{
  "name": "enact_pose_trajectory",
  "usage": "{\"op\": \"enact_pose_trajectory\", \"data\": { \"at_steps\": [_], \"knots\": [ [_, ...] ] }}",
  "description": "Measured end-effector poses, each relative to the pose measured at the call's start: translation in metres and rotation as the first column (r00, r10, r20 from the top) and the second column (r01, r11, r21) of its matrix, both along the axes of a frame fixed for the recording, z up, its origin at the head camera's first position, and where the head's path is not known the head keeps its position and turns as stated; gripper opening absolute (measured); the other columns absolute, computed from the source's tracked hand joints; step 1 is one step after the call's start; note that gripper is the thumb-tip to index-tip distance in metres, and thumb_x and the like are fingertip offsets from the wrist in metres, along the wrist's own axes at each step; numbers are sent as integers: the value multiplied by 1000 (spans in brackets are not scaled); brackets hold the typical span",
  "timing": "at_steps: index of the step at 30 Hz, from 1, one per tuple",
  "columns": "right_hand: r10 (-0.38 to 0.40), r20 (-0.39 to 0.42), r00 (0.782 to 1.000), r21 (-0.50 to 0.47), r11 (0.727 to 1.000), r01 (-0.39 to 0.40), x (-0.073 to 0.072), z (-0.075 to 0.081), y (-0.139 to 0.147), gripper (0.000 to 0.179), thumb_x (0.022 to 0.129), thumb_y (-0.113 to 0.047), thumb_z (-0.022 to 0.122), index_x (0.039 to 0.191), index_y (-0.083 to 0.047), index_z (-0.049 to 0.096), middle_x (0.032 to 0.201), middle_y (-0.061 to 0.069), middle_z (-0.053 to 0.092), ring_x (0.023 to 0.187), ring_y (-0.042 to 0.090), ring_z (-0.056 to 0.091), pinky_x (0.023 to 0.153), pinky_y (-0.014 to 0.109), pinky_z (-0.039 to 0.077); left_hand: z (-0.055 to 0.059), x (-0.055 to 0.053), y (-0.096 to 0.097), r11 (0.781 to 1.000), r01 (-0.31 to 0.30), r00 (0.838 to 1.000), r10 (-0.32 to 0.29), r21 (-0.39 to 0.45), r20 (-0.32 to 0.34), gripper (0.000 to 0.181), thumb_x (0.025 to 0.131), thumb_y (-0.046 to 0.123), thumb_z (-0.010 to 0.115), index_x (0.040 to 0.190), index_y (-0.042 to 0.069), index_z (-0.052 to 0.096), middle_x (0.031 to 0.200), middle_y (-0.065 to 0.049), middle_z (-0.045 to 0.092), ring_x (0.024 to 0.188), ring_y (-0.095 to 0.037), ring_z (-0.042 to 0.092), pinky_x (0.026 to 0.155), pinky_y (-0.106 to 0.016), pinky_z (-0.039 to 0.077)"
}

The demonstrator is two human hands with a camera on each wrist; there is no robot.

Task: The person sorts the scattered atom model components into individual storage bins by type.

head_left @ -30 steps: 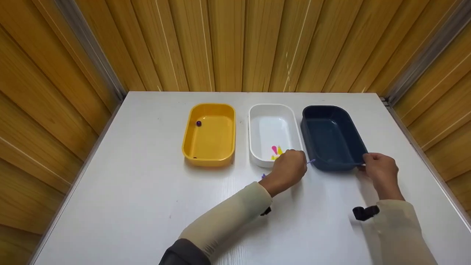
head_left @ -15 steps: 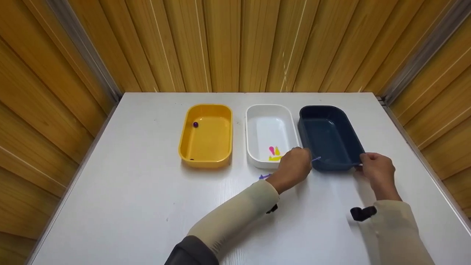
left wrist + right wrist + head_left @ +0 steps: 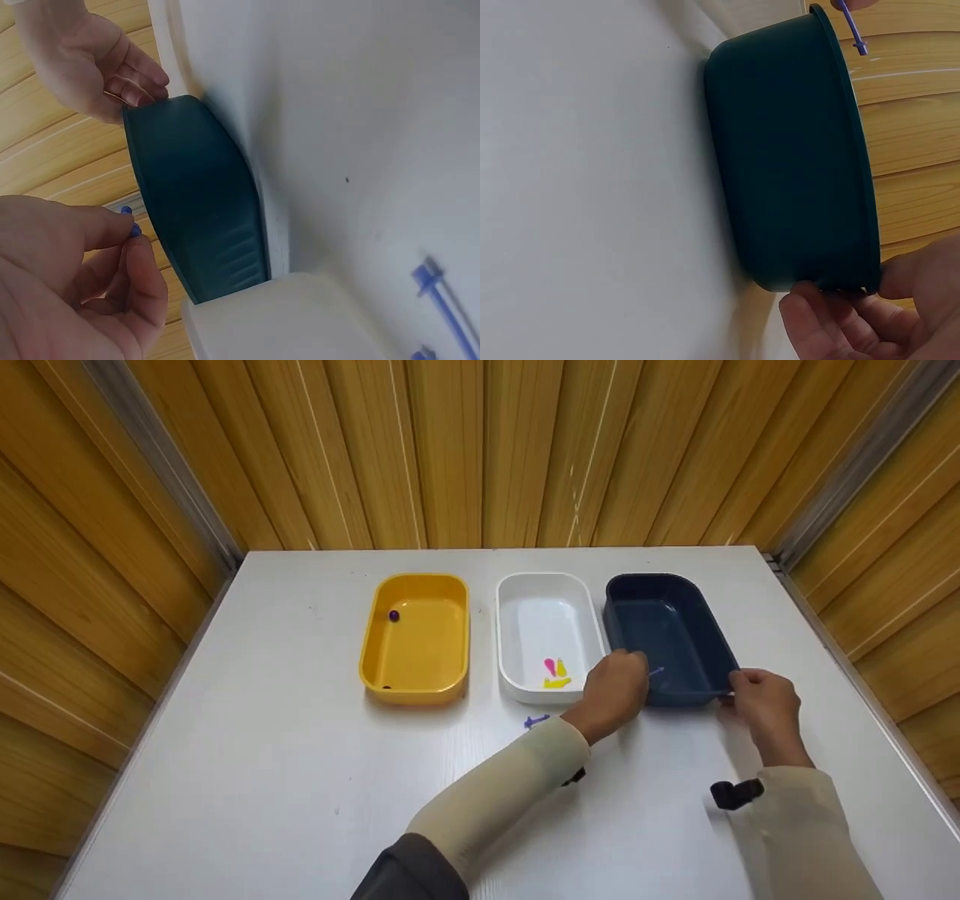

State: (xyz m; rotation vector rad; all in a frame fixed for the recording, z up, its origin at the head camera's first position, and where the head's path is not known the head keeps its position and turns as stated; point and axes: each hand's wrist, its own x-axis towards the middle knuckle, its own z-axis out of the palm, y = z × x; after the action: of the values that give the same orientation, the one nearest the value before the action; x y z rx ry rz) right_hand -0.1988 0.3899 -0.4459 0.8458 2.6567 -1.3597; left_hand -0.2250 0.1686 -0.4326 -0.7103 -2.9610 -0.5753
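Sleeve [image 3: 499, 791] and forearm slant, in the head view, from the near edge of the worktop [image 3: 225, 780] up toward its right edge, ending in the left hand [image 3: 616, 684], knuckles up, its grip clamped on a thin purple stick [image 3: 657, 671] that pokes out over the near left part of the dark blue tray [image 3: 675, 637], the one closest to the worktop's right edge. The right hand [image 3: 771, 701] reaches in from the worktop's near right corner and holds that tray's near right corner. A second ago the left hand was over the near right corner of the white tray [image 3: 546, 626]; it has since travelled right, while the right hand has kept its place, and more of the purple pieces [image 3: 530, 723] on the worktop now shows. In the left wrist view, thumb and finger are together on the stick, its end showing between them. In the right wrist view, the right grip is clamped on the dark blue tray, thumb at the rim, fingers curled against the outer wall.
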Motion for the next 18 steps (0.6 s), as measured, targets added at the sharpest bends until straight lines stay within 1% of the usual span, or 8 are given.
{"op": "enact_pose_trajectory", "data": {
  "at_steps": [3,7,11,13,18],
  "knots": [
    [-1,7,1000,5,1000,1,0,1,1,54,107,-31,39,144,7,49,140,29,55,76,1,70,68,16,55,2,-2,6,1000,-1,1000,1,8,27,11,100,19,63,107,14,71,95,1,70,84,-6,65,75,-18,57],
    [3,27,1000,3,1000,-3,0,-1,-3,55,107,-32,39,146,5,49,141,29,56,80,3,70,67,14,51,1,-2,7,1000,1,999,-2,15,49,10,99,18,64,105,14,71,95,1,70,82,-6,64,72,-19,57],
    [-1,27,1000,6,1000,1,0,-1,-3,55,107,-33,39,146,5,49,141,28,56,81,3,69,66,13,50,2,-2,6,999,11,998,-14,39,64,11,100,19,63,105,13,70,95,0,69,82,-6,63,73,-18,57],
    [-6,26,1000,9,1000,6,0,-1,-2,54,107,-33,39,145,4,50,141,27,56,82,3,68,66,12,50,3,-1,6,999,17,998,-21,51,66,11,100,20,62,105,12,70,94,0,68,82,-6,62,72,-18,56],
    [-9,26,1000,13,1000,8,0,-1,1,54,107,-33,39,145,4,50,140,26,57,84,5,68,66,13,49,8,4,7,997,29,994,-36,72,105,13,102,20,60,108,13,69,95,2,66,83,-5,60,73,-16,54]
  ]
}}
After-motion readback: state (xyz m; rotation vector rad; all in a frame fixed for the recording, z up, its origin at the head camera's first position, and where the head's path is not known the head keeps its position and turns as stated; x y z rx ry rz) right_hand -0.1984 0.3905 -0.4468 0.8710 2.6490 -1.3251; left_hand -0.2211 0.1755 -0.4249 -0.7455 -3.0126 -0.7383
